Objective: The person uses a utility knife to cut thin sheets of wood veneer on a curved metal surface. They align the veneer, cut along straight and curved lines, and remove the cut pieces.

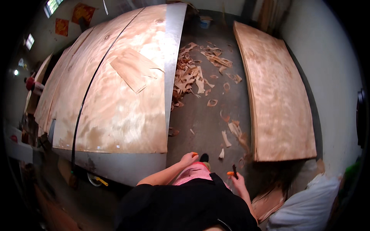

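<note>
My left hand is in front of my body, just past the near right corner of the veneer-covered table. Its fingers look curled, with a small orange bit at the tips; whether that is a finger cover or something held cannot be made out. Lower and to the right, my right hand grips a small dark stick-like tool pointing up. Orange also shows at that hand's fingertips. Large wood veneer sheets cover the metal-topped table on the left. A smaller torn veneer piece lies on top of them.
A black cord crosses the sheets lengthwise. Veneer scraps litter the floor between the table and a thick veneer stack on the right. White sacking lies at lower right. Another person is at far left.
</note>
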Motion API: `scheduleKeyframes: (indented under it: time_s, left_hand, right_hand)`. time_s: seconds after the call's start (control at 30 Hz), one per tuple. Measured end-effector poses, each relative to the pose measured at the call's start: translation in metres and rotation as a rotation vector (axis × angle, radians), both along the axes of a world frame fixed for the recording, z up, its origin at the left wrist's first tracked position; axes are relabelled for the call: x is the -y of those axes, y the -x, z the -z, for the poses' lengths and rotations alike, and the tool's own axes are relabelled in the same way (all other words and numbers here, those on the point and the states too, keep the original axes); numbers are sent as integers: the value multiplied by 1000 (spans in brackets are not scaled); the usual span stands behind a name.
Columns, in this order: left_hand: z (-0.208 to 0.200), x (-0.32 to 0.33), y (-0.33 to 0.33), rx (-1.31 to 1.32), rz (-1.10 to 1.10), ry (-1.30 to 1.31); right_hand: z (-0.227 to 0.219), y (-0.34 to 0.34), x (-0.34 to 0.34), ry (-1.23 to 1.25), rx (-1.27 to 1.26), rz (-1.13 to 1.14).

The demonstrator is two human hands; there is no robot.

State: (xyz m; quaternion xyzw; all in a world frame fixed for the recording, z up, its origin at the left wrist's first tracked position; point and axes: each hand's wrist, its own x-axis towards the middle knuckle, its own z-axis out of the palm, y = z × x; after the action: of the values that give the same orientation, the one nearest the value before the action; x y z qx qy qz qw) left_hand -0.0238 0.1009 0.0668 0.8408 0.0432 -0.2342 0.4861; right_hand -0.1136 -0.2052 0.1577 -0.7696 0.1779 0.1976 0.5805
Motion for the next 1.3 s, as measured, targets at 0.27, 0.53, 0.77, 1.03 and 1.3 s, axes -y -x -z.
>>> scheduleKeyframes:
  time_s: [0.27, 0.53, 0.77, 1.03, 1.3]
  left_hand:
    - [-23, 88, -162, -25, 108, 99]
    - [-41, 121, -329, 79, 175, 121]
    - [-48, 74, -462, -59, 17, -69]
    - [-95, 19, -575, 82, -363, -233]
    - [-74, -181, -647, 348, -1254, -627]
  right_hand:
    - [10, -125, 89, 27, -58, 20]
    - [29, -284, 133, -66, -115, 125]
    - [69, -495, 182, -77, -142, 24]
    - [42, -787, 120, 8, -64, -320]
    - [32, -971, -53, -70, -93, -601]
